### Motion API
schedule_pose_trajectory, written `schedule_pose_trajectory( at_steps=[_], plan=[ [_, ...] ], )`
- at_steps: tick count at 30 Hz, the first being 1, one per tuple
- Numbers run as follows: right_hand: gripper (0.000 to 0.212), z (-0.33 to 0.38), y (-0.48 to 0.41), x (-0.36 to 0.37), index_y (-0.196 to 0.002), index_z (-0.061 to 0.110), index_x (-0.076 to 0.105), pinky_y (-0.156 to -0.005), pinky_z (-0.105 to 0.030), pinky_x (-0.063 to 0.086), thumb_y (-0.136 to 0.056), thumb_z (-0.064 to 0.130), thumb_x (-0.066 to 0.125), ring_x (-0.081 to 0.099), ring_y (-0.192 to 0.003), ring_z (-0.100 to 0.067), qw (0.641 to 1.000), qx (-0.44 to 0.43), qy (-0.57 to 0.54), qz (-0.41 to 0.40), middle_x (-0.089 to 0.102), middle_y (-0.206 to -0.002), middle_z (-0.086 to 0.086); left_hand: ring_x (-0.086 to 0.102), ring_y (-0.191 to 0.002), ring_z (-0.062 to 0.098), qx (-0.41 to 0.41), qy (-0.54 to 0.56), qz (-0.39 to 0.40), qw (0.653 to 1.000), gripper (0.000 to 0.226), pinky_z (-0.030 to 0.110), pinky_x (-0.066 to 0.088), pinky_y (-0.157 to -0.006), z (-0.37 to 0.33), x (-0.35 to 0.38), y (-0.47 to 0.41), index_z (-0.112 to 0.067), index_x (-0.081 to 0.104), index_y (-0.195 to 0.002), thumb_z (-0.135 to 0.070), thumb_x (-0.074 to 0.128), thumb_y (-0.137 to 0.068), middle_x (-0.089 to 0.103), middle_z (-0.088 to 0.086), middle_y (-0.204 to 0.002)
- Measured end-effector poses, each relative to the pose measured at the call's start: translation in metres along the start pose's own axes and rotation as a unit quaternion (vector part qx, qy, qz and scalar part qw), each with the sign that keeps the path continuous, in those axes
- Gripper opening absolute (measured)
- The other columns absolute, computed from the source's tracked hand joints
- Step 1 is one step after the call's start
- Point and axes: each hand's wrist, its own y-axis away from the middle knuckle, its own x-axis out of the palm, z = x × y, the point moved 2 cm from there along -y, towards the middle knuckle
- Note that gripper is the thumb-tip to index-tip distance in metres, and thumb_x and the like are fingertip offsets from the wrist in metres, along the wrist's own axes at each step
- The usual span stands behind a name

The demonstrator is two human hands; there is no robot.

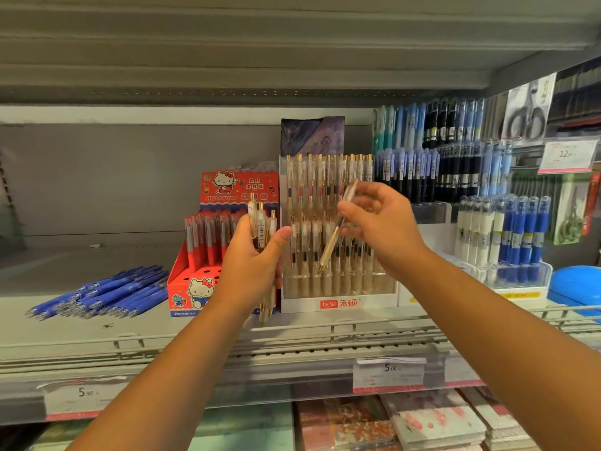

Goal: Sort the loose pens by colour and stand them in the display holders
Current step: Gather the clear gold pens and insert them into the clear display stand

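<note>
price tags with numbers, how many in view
3: the 5.90 tag on the shelf edge lower left, the 5.00 tag right of centre on it, the 12 tag upper right near the scissors. Others may be hidden.

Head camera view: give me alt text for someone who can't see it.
A person's right hand pinches one cream-and-gold pen, tip down, in front of a clear display holder of matching pens. The left hand grips a bunch of similar pens; loose blue pens lie further left.
</note>
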Motion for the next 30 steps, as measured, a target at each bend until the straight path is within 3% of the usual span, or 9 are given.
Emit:
schedule_pose_trajectory(
  at_steps=[4, 7, 12, 17, 20, 23, 30],
  plan=[
    [0.035, -0.01, -0.003, -0.012, -0.116, 0.017, 0.057, -0.06, -0.022, 0.058, -0.086, 0.011, 0.073, 0.071, -0.085, -0.016, 0.993, -0.041, 0.104, -0.042, 0.065, -0.099, -0.003, 0.056, -0.046, 0.012, -0.006, -0.001, 0.008, 1.0, 0.015, 0.024, 0.05, -0.046, 0.005, 0.002, -0.004, -0.026, 0.06, -0.095, -0.041, 0.06, -0.092, 0.061, -0.005, -0.056],
    [0.036, -0.014, -0.005, -0.014, -0.119, 0.016, 0.055, -0.06, -0.022, 0.059, -0.088, 0.013, 0.072, 0.07, -0.082, -0.013, 0.986, -0.061, 0.143, -0.053, 0.066, -0.098, -0.001, 0.054, -0.044, 0.01, 0.007, 0.006, -0.001, 1.0, 0.022, 0.02, 0.047, -0.043, 0.005, 0.001, -0.004, -0.016, 0.061, -0.086, -0.033, 0.057, -0.098, 0.06, -0.005, -0.055],
    [0.041, -0.012, -0.008, -0.014, -0.125, 0.015, 0.053, -0.072, -0.038, 0.061, -0.088, 0.017, 0.072, 0.06, -0.068, -0.008, 0.97, -0.096, 0.215, -0.062, 0.058, -0.08, 0.008, 0.056, -0.048, 0.008, 0.008, 0.01, -0.014, 1.0, 0.02, 0.021, 0.048, -0.044, 0.006, 0.0, -0.003, -0.019, 0.061, -0.087, -0.034, 0.054, -0.099, 0.063, -0.008, -0.06],
    [0.037, -0.014, 0.0, -0.009, -0.112, 0.024, 0.056, -0.064, -0.009, 0.052, -0.082, 0.026, 0.077, 0.059, -0.066, 0.007, 0.946, -0.145, 0.288, -0.031, 0.061, -0.083, 0.015, 0.058, -0.051, 0.009, 0.006, 0.024, -0.002, 1.0, 0.017, 0.022, 0.048, -0.046, 0.006, 0.001, -0.004, -0.02, 0.058, -0.094, -0.032, 0.05, -0.102, 0.068, -0.002, -0.07],
    [0.029, -0.018, 0.003, -0.006, -0.1, 0.02, 0.058, -0.071, -0.02, 0.055, -0.08, 0.029, 0.078, 0.062, -0.072, -0.001, 0.937, -0.149, 0.315, -0.01, 0.062, -0.082, 0.011, 0.058, -0.052, 0.009, 0.003, 0.026, -0.001, 1.0, 0.014, 0.021, 0.049, -0.046, 0.006, 0.0, -0.004, -0.02, 0.057, -0.097, -0.031, 0.049, -0.102, 0.068, -0.003, -0.071],
    [0.03, -0.021, 0.004, -0.005, -0.103, 0.016, 0.06, -0.071, -0.035, 0.06, -0.081, 0.03, 0.076, 0.065, -0.073, -0.01, 0.932, -0.135, 0.337, 0.011, 0.063, -0.082, 0.007, 0.058, -0.051, 0.008, 0.001, 0.027, -0.002, 1.0, 0.016, 0.02, 0.049, -0.046, 0.004, 0.001, -0.003, -0.019, 0.058, -0.097, -0.031, 0.049, -0.102, 0.069, -0.002, -0.071],
    [0.033, -0.015, 0.001, -0.002, -0.09, 0.025, 0.051, -0.063, -0.023, 0.053, -0.076, 0.038, 0.079, 0.059, -0.067, -0.003, 0.903, -0.161, 0.396, 0.032, 0.061, -0.074, 0.009, 0.062, -0.054, 0.016, 0.004, 0.058, 0.011, 0.998, 0.015, 0.024, 0.052, -0.047, 0.001, 0.003, -0.001, -0.015, 0.057, -0.099, -0.027, 0.049, -0.102, 0.07, 0.003, -0.073]
  ],
)
